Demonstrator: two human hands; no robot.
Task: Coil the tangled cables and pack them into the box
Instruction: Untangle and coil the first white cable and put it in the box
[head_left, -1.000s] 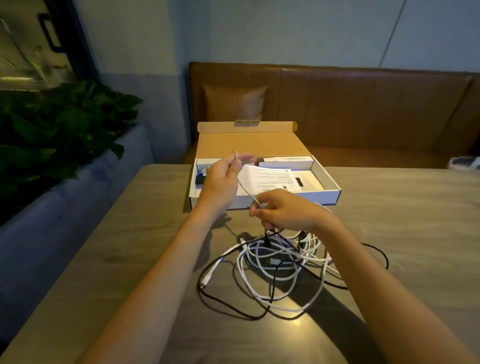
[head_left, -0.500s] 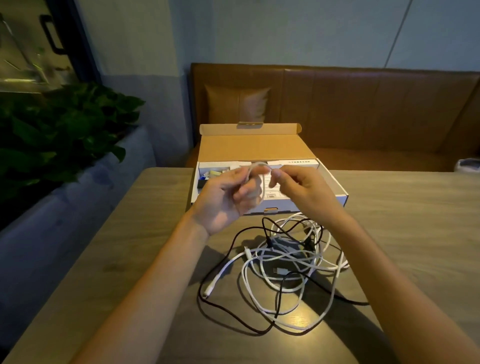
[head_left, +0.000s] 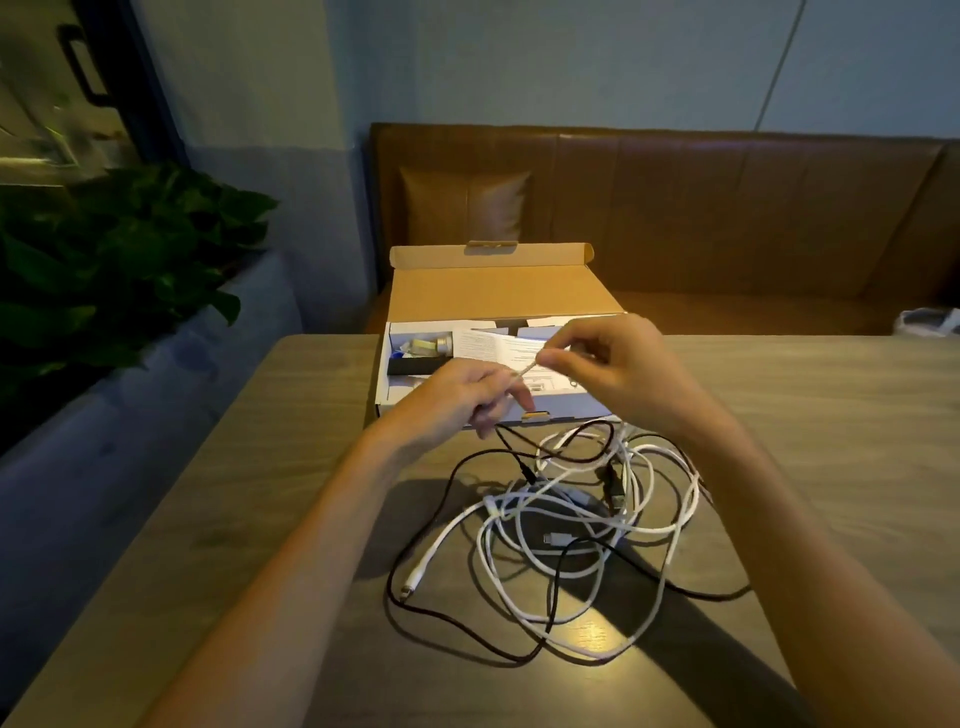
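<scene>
Left hand (head_left: 462, 392): raised just before the box (head_left: 563, 404), fingers curled round a thin white cable end (head_left: 524, 370).
Right hand (head_left: 618, 364): raised over the box's near wall, thumb and forefinger pinching the same cable end, other fingers loosely curled.
Short stretch of cable drawn straight between both hands.
Box: open cardboard, lid (head_left: 498, 291) folded back. Inside: paper leaflet (head_left: 483, 343) across the middle, small pale items (head_left: 426, 345) and a black bar (head_left: 410, 366) at the left end, too dim to identify.
Tangled cables (head_left: 571, 519): white and black, loose heap on the table (head_left: 831, 415) just in front of the box, outside it.
</scene>
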